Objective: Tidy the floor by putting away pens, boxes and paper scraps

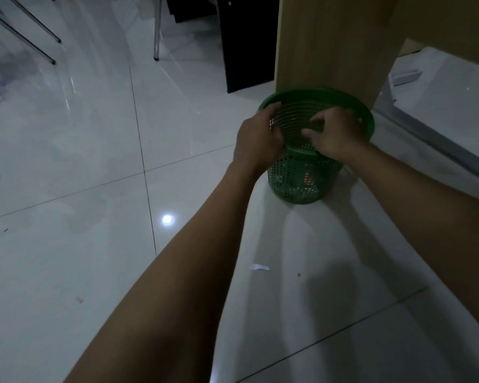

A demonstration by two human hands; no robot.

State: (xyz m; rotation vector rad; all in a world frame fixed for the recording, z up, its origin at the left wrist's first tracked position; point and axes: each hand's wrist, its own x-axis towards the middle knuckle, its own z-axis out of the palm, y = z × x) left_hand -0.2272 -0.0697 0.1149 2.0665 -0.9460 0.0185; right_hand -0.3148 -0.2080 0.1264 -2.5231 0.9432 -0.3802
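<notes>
A green mesh waste basket (pixel 302 183) stands on the tiled floor against a wooden panel. Both my hands reach over its near rim. My left hand (pixel 257 136) is at the basket's left rim, its fingers curled over the edge. Over the basket's mouth hovers my right hand (pixel 333 131), fingers bent and spread; whether it holds anything is hidden. Through the mesh I see some rubbish inside, including something red. A small white paper scrap (pixel 259 267) lies on the floor between my forearms.
A wooden desk panel (pixel 329 42) rises behind the basket, with a black panel (pixel 246 42) to its left. Chair legs (pixel 156 31) stand at the upper left. A grey mat or low platform (pixel 440 106) lies at the right. Tiny dark specks (pixel 79 299) dot the tiles.
</notes>
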